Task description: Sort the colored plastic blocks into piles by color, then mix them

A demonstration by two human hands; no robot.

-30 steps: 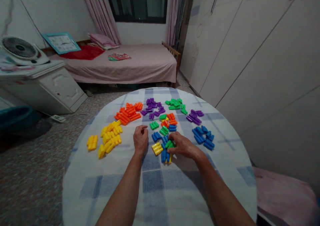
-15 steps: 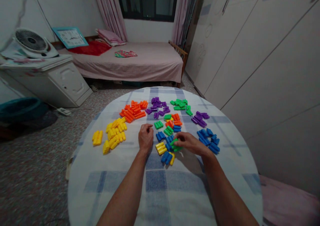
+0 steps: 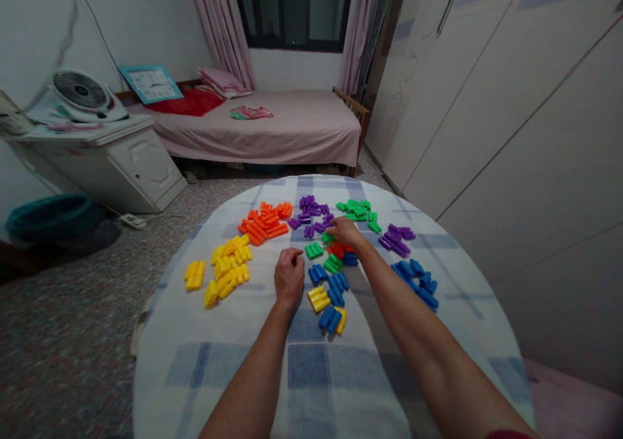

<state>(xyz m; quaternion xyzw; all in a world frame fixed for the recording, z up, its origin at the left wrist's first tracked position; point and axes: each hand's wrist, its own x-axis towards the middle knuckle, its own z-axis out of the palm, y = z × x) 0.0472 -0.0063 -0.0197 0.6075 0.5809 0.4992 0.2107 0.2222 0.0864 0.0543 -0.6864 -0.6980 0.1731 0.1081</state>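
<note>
On the tablecloth my left hand (image 3: pixel 289 273) rests with its fingers curled in, just left of a mixed group of ribbed plastic toy blocks. My right hand (image 3: pixel 344 230) reaches over the far part of that group, fingers pinched together at a green block (image 3: pixel 327 237) that they partly cover. Below its wrist lie red-orange blocks (image 3: pixel 335 249) and another green block (image 3: pixel 333 263). A separate green block (image 3: pixel 314 251) sits beside my left hand. Closer to me are blue blocks (image 3: pixel 329 320) and a yellow block (image 3: pixel 318 299).
Sorted by colour around the round table (image 3: pixel 228 374) are yellow blocks (image 3: pixel 228 267), orange blocks (image 3: pixel 263 223), purple blocks (image 3: pixel 307 213), green blocks (image 3: pixel 357 209), more purple blocks (image 3: pixel 396 239) and blue blocks (image 3: pixel 416 280). A bed (image 3: pixel 292 131) stands behind.
My right hand has moved away from me, from the blue blocks to the far end of the mixed group. The green block it gripped there is gone from that spot. My left hand stays put.
</note>
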